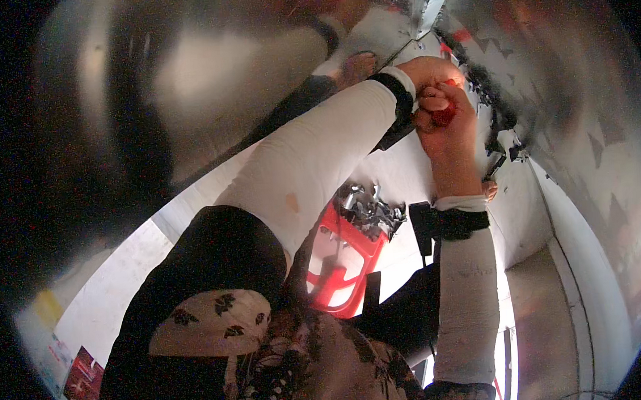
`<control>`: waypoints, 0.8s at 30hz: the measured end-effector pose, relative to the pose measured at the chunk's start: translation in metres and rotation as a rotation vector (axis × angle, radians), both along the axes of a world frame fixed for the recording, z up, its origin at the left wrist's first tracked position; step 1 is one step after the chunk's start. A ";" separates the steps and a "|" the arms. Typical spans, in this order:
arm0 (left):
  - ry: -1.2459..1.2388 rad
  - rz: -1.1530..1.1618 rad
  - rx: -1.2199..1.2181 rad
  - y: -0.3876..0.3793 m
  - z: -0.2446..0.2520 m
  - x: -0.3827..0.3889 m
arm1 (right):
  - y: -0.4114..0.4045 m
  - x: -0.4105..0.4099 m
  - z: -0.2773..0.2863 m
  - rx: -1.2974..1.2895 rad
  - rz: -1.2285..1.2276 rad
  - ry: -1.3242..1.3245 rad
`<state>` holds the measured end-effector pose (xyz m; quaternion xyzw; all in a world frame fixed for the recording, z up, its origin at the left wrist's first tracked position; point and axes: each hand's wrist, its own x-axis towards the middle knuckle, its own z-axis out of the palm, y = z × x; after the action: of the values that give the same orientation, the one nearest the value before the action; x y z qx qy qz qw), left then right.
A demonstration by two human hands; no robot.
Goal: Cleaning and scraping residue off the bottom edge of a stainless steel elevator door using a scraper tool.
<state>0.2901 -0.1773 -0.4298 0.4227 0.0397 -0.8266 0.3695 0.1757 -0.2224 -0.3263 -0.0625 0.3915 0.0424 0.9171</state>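
My right hand (450, 133) is closed around a small red object (444, 115), perhaps a handle; most of it is hidden by the fingers. Directly above, my left hand (430, 70) is bent over at the wrist and touches the right. A bit of red shows between the two hands, so the left seems to grip the same object. Both hands are up beside a corner seam where ragged black scraps (492, 104) cling along a shiny panel (576, 94). Any working end of the red object is out of sight.
Below the hands stands a red plastic stool (375, 259), with a heap of crumpled dark scraps (373, 211) at its upper end. A reflective metal panel (211, 81) rises on the left. A pale vertical post (431, 4) stands at the far corner. A dark red printed item (84, 379) lies lower left.
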 end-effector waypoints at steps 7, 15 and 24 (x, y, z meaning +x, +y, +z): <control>-0.629 0.355 -0.346 -0.002 0.109 -0.053 | -0.026 -0.045 0.058 0.092 0.044 -0.130; -0.769 0.270 -0.403 -0.009 0.074 -0.040 | -0.024 -0.028 0.061 0.007 -0.004 -0.137; -0.919 0.132 -0.481 -0.012 0.059 -0.030 | -0.020 -0.017 0.030 0.007 -0.033 -0.155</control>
<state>0.2599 -0.1891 -0.3707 0.6416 -0.2910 -0.5165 0.4867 0.1589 -0.2421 -0.2958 -0.0557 0.3204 0.0235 0.9453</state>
